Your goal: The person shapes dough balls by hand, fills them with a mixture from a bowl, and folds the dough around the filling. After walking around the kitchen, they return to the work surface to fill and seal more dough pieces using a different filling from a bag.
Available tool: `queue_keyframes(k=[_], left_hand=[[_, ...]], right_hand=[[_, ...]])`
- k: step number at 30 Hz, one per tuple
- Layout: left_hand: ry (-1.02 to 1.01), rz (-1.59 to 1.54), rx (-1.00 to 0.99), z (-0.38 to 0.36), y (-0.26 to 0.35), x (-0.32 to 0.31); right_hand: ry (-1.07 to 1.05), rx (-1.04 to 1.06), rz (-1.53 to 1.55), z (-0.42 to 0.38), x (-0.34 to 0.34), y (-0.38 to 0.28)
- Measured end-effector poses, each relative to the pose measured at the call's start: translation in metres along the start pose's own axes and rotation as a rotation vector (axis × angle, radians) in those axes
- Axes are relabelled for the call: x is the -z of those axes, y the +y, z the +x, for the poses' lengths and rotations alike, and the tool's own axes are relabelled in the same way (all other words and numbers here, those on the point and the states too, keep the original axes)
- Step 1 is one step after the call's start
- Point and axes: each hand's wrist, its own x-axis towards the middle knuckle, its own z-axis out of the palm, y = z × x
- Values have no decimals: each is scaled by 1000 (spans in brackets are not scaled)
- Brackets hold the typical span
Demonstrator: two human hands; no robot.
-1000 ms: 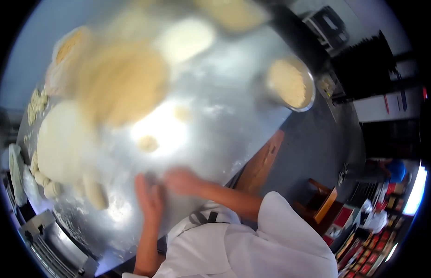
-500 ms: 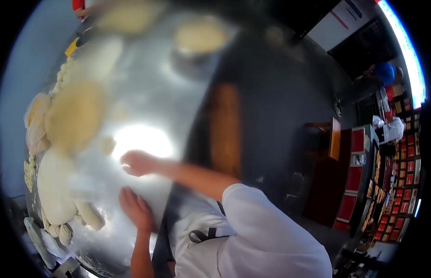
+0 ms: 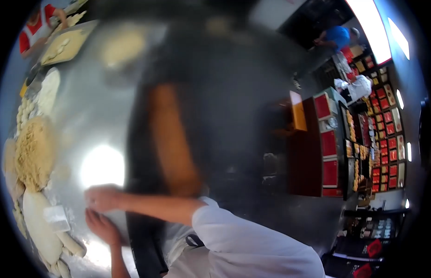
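Note:
My right hand [image 3: 104, 198] is curled over the metal table [image 3: 92, 125]; what its fingers hold is blurred. Just below it, my left hand [image 3: 103, 228] lies low over the tabletop with fingers stretched out. To their left, a long pale dough slab [image 3: 39, 229] carries a whitish rectangular tool [image 3: 57, 218]. Thick dough rolls [image 3: 71, 244] lie beside the slab. Farther up the left side is a crumbly yellow heap [image 3: 34, 153], with small dough pieces [image 3: 24, 113] beyond it.
At the upper left, a co-worker in red [image 3: 35, 28] reaches toward a tray [image 3: 81, 44] bearing pale pieces. A blurred round yellowish thing [image 3: 124, 45] is near the far table edge. A brown wooden piece [image 3: 171, 139] is right of the table. Two people and stocked shelves are farther right.
The view has swung right, shifting the table leftward and showing more of the co-worker and tray. My hands are closer together, with the right one just above the left.

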Motion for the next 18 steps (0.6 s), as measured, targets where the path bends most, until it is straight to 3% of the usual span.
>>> queue_keyframes(k=[2, 6, 10, 12, 15, 16, 17, 18], left_hand=[[35, -28, -23, -4, -4, -4], [48, -15, -52, -5, -8, -7], [160, 53, -153, -5, -29, -27], [-23, 157, -102, -2, -16, -8], [152, 308, -303, -8, -12, -15], [247, 323, -365, -8, -21, -26], [129, 412, -352, -6, -12, -25], [13, 498, -335, -5, -4, -21]], right_hand=[[58, -19, 105, -46, 1, 1], [58, 57, 64, -154, 67, 3], [-15, -107, -49, -267, 155, 28], [26, -272, -82, -327, 204, 40], [346, -361, -140, -442, 255, 102], [529, -504, 97, -491, 266, 124], [609, -845, 63, -556, 269, 178], [620, -1226, -186, -595, 290, 170]])
